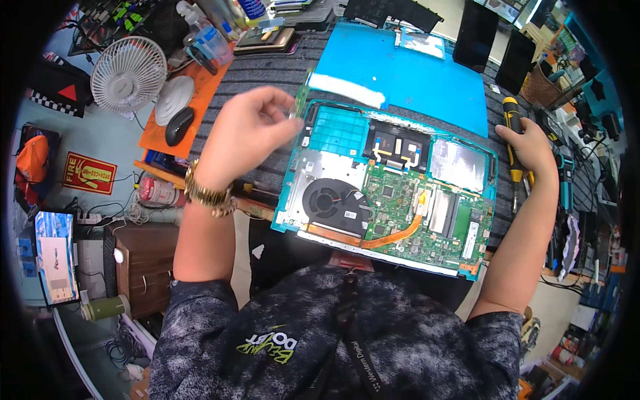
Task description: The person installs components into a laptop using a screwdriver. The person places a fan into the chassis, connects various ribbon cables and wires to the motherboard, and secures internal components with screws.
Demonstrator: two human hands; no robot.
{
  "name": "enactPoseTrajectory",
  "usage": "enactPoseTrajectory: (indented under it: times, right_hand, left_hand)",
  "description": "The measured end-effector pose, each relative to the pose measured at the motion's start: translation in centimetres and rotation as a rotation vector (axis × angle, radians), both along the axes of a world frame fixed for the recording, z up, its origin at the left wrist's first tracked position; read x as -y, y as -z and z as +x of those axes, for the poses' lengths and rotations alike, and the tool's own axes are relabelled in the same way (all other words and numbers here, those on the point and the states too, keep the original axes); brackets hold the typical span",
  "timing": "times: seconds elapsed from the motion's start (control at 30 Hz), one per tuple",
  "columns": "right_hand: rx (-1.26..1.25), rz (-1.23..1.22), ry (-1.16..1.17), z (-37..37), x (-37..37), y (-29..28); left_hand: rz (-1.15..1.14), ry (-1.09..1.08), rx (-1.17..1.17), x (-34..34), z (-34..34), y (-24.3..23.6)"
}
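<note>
An opened laptop base (393, 193) with a teal frame lies in front of me, its inside facing up. It shows a black fan (331, 203), a copper heat pipe (393, 239) and a green main board (393, 193). Above its upper left corner, my left hand (250, 133) pinches a small green circuit board (301, 97), seen nearly edge-on. Right of the laptop, my right hand (530, 147) has its thumb and fingers round a yellow and black screwdriver (512, 117), whose shaft points toward me.
Behind the laptop a blue mat (413, 80) covers part of the ridged grey bench, with a white strip (347, 90) on it. A white fan (129, 73) and black mouse (179, 127) stand left. Two dark panels (475, 33) and a wicker basket (541, 85) are far right.
</note>
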State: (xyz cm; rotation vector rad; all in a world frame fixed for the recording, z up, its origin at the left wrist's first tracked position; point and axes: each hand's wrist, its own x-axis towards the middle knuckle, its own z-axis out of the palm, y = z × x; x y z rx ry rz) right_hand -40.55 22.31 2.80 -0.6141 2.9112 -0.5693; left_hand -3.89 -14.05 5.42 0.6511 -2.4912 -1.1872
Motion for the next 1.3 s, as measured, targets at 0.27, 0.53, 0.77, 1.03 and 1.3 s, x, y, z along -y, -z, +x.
enactPoseTrajectory:
  times: [0.27, 0.53, 0.77, 1.03, 1.3]
  right_hand:
    - [0.138, 0.04, 0.065, 0.6, 0.7, -0.6]
    - [-0.282, -0.105, -0.049, 1.2, 1.6, -1.0]
    - [0.049, -0.454, -0.974, 11.6, 7.2, -1.9]
    - [-0.18, -0.305, -1.26, 18.1, 12.0, -0.6]
    - [-0.188, -0.278, -1.257, 17.8, 12.0, -0.3]
  left_hand:
    - [0.065, -0.113, 0.117, -4.1, 6.8, 1.8]
    - [0.096, -0.108, 0.106, -5.4, 8.2, 3.3]
    - [0.154, -0.13, 0.083, -5.2, 8.9, 3.8]
    - [0.141, -0.106, 0.067, -5.1, 9.8, 4.1]
    - [0.146, -0.129, 0.043, -5.2, 10.1, 4.3]
